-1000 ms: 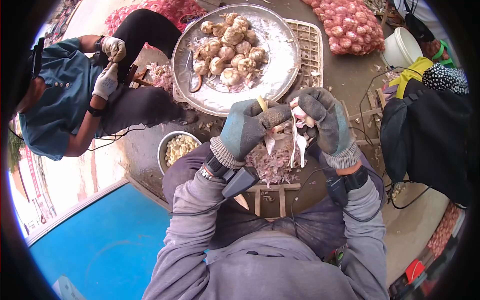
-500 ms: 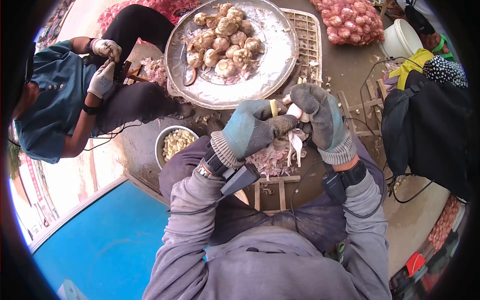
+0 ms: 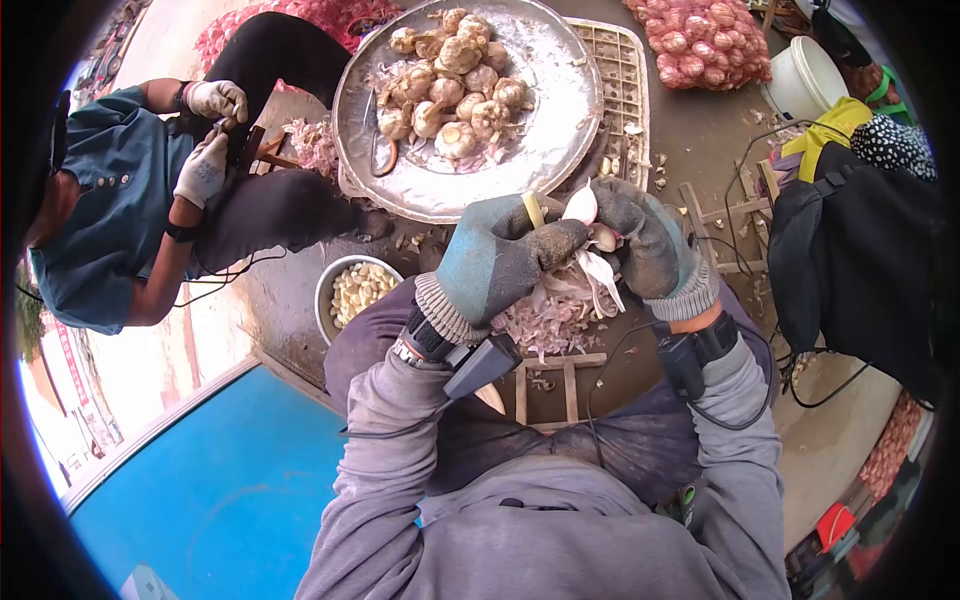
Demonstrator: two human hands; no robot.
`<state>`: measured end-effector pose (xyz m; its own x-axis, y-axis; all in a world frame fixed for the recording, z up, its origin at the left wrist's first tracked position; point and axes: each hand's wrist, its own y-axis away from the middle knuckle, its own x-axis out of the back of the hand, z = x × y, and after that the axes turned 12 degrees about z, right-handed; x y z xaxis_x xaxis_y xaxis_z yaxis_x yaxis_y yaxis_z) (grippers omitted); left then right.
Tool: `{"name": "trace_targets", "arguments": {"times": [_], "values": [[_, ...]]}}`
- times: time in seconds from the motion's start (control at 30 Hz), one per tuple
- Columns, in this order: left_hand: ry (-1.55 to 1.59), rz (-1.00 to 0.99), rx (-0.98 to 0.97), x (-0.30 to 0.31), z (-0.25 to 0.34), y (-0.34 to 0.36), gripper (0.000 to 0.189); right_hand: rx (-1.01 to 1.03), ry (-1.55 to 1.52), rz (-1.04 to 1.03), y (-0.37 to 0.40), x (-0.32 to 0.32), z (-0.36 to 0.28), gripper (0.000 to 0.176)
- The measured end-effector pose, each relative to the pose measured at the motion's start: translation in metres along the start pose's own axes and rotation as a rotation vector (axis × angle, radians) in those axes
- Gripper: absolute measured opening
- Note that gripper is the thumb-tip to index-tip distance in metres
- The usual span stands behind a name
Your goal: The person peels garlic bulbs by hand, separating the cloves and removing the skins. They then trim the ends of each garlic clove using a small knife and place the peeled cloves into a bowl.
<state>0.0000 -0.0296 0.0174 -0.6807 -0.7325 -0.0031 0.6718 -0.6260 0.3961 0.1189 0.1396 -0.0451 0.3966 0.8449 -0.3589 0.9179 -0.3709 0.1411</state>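
Both hands wear dirty blue-grey gloves and meet below the round metal tray (image 3: 540,150). My left hand (image 3: 510,250) is closed, with a pale yellow stick-like piece (image 3: 533,209) between its fingers and its fingertips at a white and pink garlic clove (image 3: 582,204). My right hand (image 3: 645,240) is closed round garlic with a reddish clove (image 3: 604,237) showing. White peel (image 3: 598,270) hangs between the hands above a heap of pinkish skins (image 3: 545,322). Whole garlic bulbs (image 3: 455,140) and a hooked blade (image 3: 384,155) lie on the tray.
A bowl of peeled cloves (image 3: 360,290) stands at my left knee. A co-worker in white gloves (image 3: 205,170) sits at left. Net bags of garlic (image 3: 705,45), a white bucket (image 3: 805,80), a wooden frame (image 3: 722,213), cables and a black bag (image 3: 850,260) are at right.
The white and pink clove now stands upright between my fingertips, and a reddish clove shows below it. The hanging peel has shifted slightly. The view has moved a little.
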Motion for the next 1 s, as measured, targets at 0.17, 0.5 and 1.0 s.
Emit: {"name": "trace_targets", "arguments": {"times": [0.17, 0.5, 1.0], "values": [[-0.068, -0.006, 0.085, 0.000, 0.002, 0.000, 0.022, -0.178, -0.009, 0.126, 0.003, -0.001, -0.004, 0.048], [0.075, -0.072, 0.131, 0.001, 0.000, 0.002, 0.018, -0.289, 0.009, 0.008, -0.004, 0.002, -0.038, 0.043], [-0.328, 0.220, -0.314, -0.021, -0.020, -0.007, 0.015, -0.078, 0.345, 0.370, -0.002, -0.029, -0.031, 0.019]]}}
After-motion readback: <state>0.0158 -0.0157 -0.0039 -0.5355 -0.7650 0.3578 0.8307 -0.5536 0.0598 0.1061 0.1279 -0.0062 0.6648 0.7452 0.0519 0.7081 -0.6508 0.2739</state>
